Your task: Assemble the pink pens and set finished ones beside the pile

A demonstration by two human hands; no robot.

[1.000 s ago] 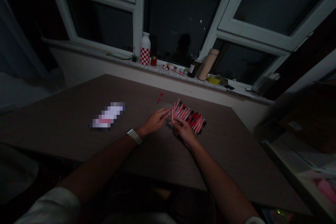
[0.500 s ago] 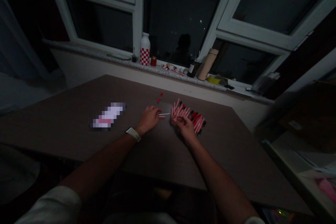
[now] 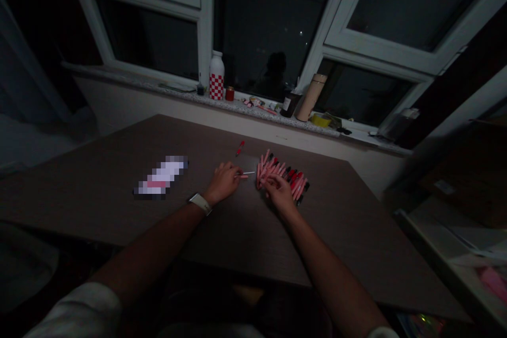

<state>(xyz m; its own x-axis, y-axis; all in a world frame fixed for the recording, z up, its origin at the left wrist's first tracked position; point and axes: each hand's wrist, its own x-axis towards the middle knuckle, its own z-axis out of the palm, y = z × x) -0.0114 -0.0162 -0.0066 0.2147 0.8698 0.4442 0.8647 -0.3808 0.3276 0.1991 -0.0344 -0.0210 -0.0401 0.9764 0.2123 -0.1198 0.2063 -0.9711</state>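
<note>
My left hand (image 3: 224, 181), with a pale watch at its wrist, is closed over the table. A thin white stick (image 3: 249, 172), like a pen part, sticks out from its fingertips. Just below that stick shows a short pink piece (image 3: 244, 176), also by the fingers. My right hand (image 3: 278, 190) reaches to the near left side of a pile of pink, red and black pens (image 3: 293, 175). Its thumb and fingers are pinched together against the pink pieces; what lies between them is too small and dark to make out. A red pen (image 3: 240, 148) lies apart, beyond my left hand.
A phone-like thing with a blurred screen (image 3: 161, 177) lies left on the brown table (image 3: 336, 243). Along the windowsill (image 3: 247, 108) stand a checkered white bottle (image 3: 216, 76), a small red jar (image 3: 229, 94), a dark bottle (image 3: 288, 104), a beige flask (image 3: 312, 97) and a yellow item (image 3: 320, 120).
The view has shifted slightly. Both hands keep nearly the same places, with the white stick still at my left fingertips and my right fingers still at the pile.
</note>
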